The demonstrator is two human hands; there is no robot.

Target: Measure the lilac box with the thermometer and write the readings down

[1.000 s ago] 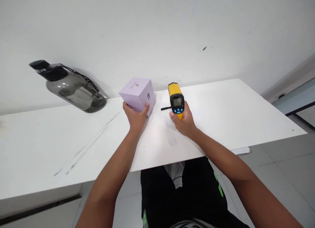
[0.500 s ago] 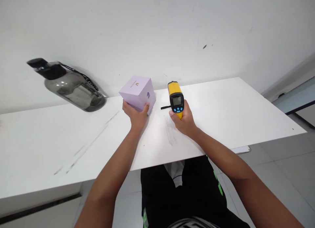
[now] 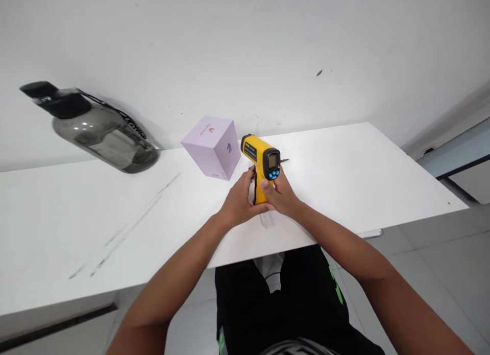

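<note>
A yellow and black infrared thermometer gun (image 3: 260,150) stands upright above the table, its nose turned to the left and its small screen and blue buttons facing me. My right hand (image 3: 284,194) is wrapped round its handle, with the thumb on the back of the grip. From the left, my left hand (image 3: 241,199) closes on the same handle, fingers at the trigger side and thumb across the bottom. Just beyond my left hand sits a lilac cube-shaped box (image 3: 214,148) with a small printed logo, touched by neither hand.
A grey see-through water bottle (image 3: 103,133) with a black cap and strap stands at the left near the wall. The white table (image 3: 344,176) runs along the wall. A thin dark stick-like thing (image 3: 285,160) shows behind my right hand.
My left hand has let go of the lilac box and moved right onto the thermometer's handle. The thermometer has turned its nose leftward and shifted slightly toward the box.
</note>
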